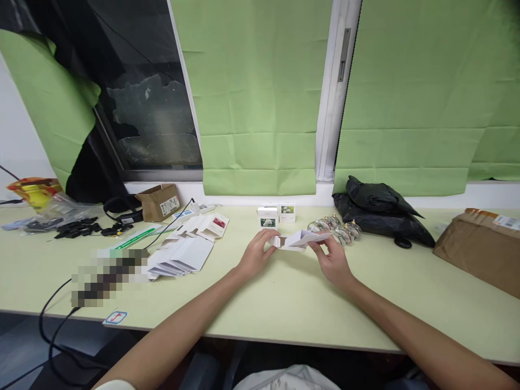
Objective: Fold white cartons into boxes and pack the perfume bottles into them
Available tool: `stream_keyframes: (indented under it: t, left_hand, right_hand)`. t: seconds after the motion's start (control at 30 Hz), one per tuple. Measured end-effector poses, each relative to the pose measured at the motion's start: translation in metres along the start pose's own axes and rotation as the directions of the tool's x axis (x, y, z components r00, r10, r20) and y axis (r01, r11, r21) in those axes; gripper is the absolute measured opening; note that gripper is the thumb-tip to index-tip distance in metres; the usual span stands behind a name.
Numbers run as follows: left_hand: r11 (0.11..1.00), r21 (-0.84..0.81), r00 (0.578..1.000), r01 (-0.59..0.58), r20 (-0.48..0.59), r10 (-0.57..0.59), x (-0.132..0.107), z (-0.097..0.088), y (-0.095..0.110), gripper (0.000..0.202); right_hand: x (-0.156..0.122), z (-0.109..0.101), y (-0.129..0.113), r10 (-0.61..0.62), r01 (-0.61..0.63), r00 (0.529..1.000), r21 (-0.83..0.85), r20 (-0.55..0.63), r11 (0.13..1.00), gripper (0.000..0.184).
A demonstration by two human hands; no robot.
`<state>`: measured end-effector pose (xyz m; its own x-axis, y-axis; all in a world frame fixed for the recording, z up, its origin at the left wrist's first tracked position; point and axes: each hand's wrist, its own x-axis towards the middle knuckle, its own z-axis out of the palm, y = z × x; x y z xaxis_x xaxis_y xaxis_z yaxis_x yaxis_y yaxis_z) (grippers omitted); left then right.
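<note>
Left hand (pixel 257 253) and right hand (pixel 333 262) pinch opposite ends of a white paper carton (pixel 299 239), part open, above the worktop (pixel 268 309). Brown cardboard box (pixel 157 207) back left, top open; contents hidden from me.

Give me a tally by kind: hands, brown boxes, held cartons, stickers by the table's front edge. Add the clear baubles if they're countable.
Hands: 2 (left hand, right hand)
Brown boxes: 2
Held carton: 1
Sticker: 1
Total: 6
Clear baubles overlap too much to count, so they're left out.
</note>
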<state>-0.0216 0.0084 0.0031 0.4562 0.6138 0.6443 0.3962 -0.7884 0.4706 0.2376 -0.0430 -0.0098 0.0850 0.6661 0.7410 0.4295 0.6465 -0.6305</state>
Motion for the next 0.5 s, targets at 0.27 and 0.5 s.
stream_keyframes:
  t: [0.27, 0.5]
  left_hand:
    - [1.0, 0.019, 1.0, -0.012, 0.009, 0.012, -0.0009, 0.0014, -0.0008, 0.04]
    - [0.999, 0.015, 0.999, -0.031, 0.009, 0.031, -0.0017, 0.0028, -0.004, 0.04]
  right_hand:
    - [0.0003, -0.0008, -0.0104, -0.168, 0.167, 0.982, 0.019, 0.085, 0.986, 0.013]
    - [-0.0002, -0.0017, -0.0056, -0.284, 0.283, 0.947, 0.024, 0.149, 0.959, 0.022]
